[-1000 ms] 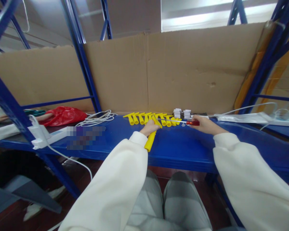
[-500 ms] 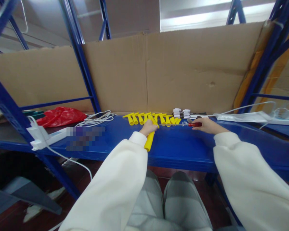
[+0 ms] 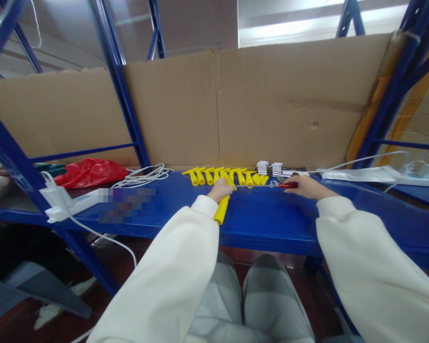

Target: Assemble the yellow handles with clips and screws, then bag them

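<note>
My left hand (image 3: 220, 189) is closed around a yellow T-shaped handle (image 3: 220, 213), whose thick round end points toward me. In my right hand (image 3: 302, 186) is a screwdriver with a red handle (image 3: 288, 185). Its thin shaft runs left to the head of the yellow piece; whether the tip sits inside is too small to tell. Behind my hands, several more yellow T-shaped handles (image 3: 196, 176) lie in a row on the blue shelf (image 3: 268, 214). Small metal bits (image 3: 273, 183) lie just left of the screwdriver handle.
White stacked pieces (image 3: 270, 168) stand at the back beside the yellow row. A cardboard panel (image 3: 264, 105) closes off the rear. To the left are a red plastic bag (image 3: 91, 173), a coiled white cable (image 3: 148, 175) and a white power strip (image 3: 75, 205). Blue uprights (image 3: 123, 109) frame the shelf.
My right hand and the screwdriver have shifted very slightly left. My left hand keeps the yellow handle in the same place. At the far left edge, something pale has come into view.
</note>
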The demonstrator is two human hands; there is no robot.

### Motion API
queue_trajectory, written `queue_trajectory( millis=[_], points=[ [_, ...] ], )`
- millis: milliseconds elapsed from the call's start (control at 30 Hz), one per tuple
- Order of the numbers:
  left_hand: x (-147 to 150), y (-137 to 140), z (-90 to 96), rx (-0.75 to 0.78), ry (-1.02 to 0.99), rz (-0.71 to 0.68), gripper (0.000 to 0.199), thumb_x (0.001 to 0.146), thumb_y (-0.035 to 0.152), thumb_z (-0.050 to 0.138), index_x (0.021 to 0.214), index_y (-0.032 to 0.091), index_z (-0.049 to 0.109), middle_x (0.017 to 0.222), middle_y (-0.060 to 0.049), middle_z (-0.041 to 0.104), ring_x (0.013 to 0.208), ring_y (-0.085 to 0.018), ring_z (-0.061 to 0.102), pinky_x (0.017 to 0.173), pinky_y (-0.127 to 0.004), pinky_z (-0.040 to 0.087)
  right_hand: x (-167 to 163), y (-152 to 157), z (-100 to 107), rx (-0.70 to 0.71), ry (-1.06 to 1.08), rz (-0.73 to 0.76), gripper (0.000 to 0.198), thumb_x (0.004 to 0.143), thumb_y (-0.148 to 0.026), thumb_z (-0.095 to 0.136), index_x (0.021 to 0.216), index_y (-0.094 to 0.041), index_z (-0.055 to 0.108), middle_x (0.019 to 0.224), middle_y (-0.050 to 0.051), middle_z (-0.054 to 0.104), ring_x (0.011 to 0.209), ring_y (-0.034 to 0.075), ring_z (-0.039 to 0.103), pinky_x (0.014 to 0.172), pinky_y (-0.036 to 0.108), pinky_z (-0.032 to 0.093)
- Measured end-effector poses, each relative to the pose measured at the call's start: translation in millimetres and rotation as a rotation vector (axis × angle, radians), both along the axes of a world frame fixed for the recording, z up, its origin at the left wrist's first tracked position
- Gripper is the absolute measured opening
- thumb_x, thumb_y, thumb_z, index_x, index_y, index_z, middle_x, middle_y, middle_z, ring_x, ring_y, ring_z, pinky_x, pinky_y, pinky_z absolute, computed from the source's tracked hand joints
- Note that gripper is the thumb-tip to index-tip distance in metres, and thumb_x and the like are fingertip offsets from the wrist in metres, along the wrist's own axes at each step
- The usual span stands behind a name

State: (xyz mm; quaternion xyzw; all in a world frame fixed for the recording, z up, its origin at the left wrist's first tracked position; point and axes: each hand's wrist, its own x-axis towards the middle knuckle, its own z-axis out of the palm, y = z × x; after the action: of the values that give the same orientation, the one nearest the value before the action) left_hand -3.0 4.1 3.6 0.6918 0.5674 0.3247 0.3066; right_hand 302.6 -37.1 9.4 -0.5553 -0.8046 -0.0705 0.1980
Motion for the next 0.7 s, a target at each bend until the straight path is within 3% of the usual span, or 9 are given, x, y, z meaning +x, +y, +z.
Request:
queue_trajectory(
  millis=[700],
  points=[
    [-0.3, 0.7, 0.2, -0.016, -0.031, -0.021, 0.026, 0.073, 0.0, 0.064, 0.054, 0.015, 0.054, 0.04, 0.002, 0.048, 0.042, -0.012, 0.051, 0.052, -0.023, 0.044, -0.8, -0.4, 0.1, 0.017, -0.033, -0.029, 0.025, 0.076, -0.031, 0.065, 0.096, -0.023, 0.078, 0.093, 0.007, 0.078, 0.079, 0.025, 0.069, 0.072, 0.032, 0.053]
  ],
)
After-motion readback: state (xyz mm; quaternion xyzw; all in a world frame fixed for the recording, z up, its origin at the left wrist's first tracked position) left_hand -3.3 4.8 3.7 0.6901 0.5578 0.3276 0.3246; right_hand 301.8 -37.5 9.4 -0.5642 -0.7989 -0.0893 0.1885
